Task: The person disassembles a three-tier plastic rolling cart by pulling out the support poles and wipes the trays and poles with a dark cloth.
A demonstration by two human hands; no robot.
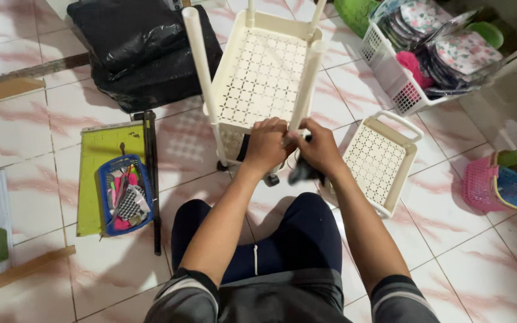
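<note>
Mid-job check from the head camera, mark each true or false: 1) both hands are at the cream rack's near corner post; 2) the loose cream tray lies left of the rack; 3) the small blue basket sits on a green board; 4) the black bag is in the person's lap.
1) True: the left hand and right hand meet at a post of the cream rack.
2) False: the loose cream tray lies to the rack's right, on the tiled floor.
3) True: the blue basket sits on the green board.
4) False: the black bag lies on the floor beyond the rack's left side.
</note>
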